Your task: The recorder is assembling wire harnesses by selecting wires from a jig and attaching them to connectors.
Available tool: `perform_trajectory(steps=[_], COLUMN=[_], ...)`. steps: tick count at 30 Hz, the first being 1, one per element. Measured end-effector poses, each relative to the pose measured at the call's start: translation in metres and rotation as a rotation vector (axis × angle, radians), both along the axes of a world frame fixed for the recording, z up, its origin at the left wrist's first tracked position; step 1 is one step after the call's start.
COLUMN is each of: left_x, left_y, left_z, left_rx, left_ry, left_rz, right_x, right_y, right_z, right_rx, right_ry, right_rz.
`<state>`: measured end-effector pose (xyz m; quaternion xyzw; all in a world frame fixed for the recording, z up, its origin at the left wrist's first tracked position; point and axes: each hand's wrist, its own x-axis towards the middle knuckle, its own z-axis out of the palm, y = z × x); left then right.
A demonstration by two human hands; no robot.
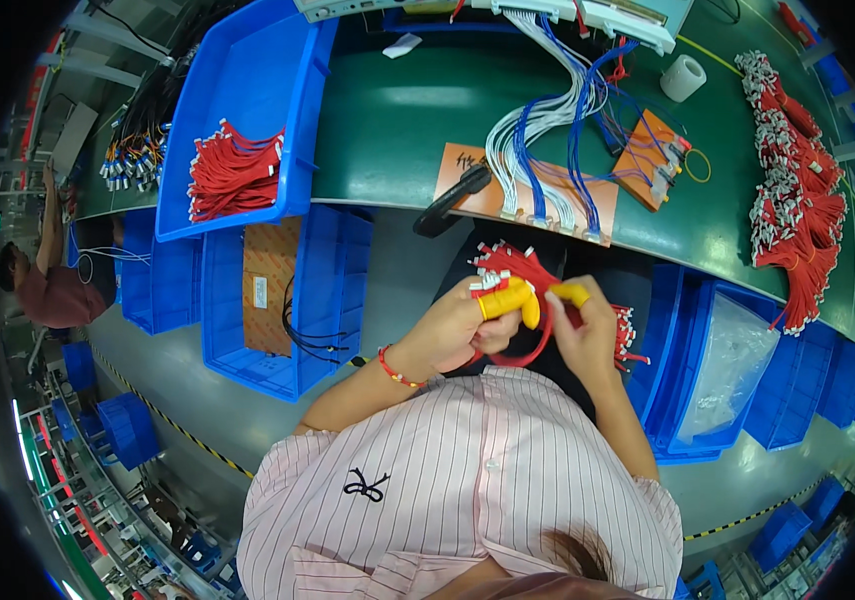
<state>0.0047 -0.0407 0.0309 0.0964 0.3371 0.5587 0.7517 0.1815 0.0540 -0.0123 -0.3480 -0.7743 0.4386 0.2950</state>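
In front of my torso, my left hand (467, 325) is closed round a bundle of red cables (525, 265) with white connectors at their ends. Yellow covers sit on some of its fingers. Close by on the right, my right hand (587, 330) has its fingers bent together at the bundle's edge, a yellow cover on one of them. What lies between those fingertips is too blurred to make out. A red cable loop (532, 355) hangs below and between both hands. More red cables (627, 335) with white ends show beside my right wrist, partly hidden.
The green worktable (387, 130) carries a blue tray (247, 60) with red cables, a connector board (467, 170) with white and blue wires, an orange block (647, 165), a white roll (682, 78) and piled red cables (797, 200). Blue bins (337, 290) stand below. Another person (57, 295) works far left.
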Motion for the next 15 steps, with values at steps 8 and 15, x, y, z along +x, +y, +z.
perform_trajectory(steps=[8, 15], left_x=[0.001, 0.0], left_y=[-0.009, 0.012], left_z=[0.004, -0.007], left_rx=[-0.041, 0.01], left_ry=[0.358, 0.182], left_rz=[0.145, 0.305], right_x=[-0.007, -0.028], right_y=[0.007, -0.009], right_z=[0.012, 0.027], right_rx=[-0.679, 0.103], right_ry=[0.332, 0.019], right_rz=[-0.005, 0.028])
